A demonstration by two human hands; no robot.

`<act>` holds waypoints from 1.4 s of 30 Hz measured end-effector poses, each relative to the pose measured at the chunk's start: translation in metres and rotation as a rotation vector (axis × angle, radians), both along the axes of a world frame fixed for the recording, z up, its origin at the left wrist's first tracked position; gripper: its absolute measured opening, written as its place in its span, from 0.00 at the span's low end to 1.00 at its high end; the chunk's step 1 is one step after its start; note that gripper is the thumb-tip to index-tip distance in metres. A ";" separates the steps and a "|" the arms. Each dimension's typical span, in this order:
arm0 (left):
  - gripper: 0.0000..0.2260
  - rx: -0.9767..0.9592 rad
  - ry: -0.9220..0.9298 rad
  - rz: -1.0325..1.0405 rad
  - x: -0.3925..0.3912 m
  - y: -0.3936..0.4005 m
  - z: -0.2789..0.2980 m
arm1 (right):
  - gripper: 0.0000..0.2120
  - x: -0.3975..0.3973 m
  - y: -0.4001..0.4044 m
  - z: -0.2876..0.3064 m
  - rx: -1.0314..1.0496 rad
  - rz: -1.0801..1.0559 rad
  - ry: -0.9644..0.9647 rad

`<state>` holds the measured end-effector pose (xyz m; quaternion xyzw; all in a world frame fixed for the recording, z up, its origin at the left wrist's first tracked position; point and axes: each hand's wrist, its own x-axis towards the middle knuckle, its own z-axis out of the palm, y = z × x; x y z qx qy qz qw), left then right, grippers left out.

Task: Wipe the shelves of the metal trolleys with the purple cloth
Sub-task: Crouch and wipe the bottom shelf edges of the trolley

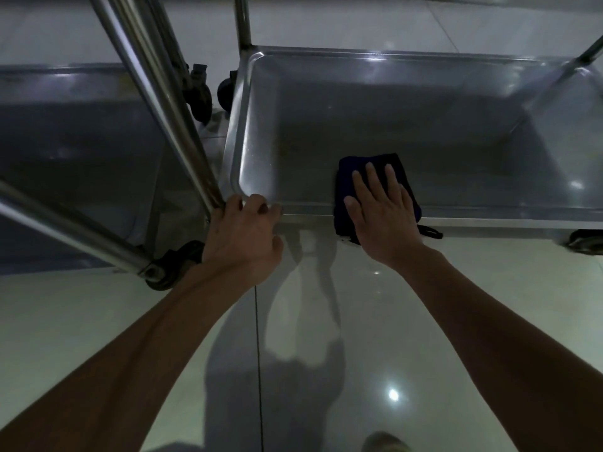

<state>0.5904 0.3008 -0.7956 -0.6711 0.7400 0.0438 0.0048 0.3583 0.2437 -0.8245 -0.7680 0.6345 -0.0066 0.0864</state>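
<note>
While the cloth (375,177) is pressed by the flat, spread right hand (381,207) at the shelf's (424,125) near rim, unwiped tray lies ahead; corner gripped by left hand (243,230)

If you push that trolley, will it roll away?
Probably: the trolley stands on wheels over a glossy floor. The left hand grips its corner, likely steadying it while the right hand presses the cloth.
</note>
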 end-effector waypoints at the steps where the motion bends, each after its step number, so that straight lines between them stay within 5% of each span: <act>1: 0.23 0.002 0.008 -0.012 0.001 0.000 0.000 | 0.29 0.002 -0.001 -0.001 0.007 0.004 0.008; 10: 0.17 -0.054 0.316 0.066 0.019 0.008 -0.011 | 0.29 0.049 -0.015 -0.003 0.019 0.108 0.024; 15: 0.23 -0.034 0.338 0.058 0.026 0.008 -0.011 | 0.29 0.074 -0.023 -0.002 0.023 0.153 0.005; 21: 0.10 -0.016 0.387 0.011 0.034 0.007 -0.009 | 0.29 0.114 -0.033 -0.005 0.051 0.229 -0.024; 24: 0.12 -0.013 0.454 0.012 0.036 0.008 -0.010 | 0.28 0.123 -0.036 -0.005 0.047 0.252 -0.030; 37: 0.16 0.024 -0.015 0.050 -0.001 0.006 0.008 | 0.27 0.052 -0.027 0.003 0.064 0.165 -0.097; 42: 0.19 0.006 0.031 -0.118 -0.068 -0.020 0.020 | 0.27 -0.012 -0.026 0.005 0.050 0.077 -0.082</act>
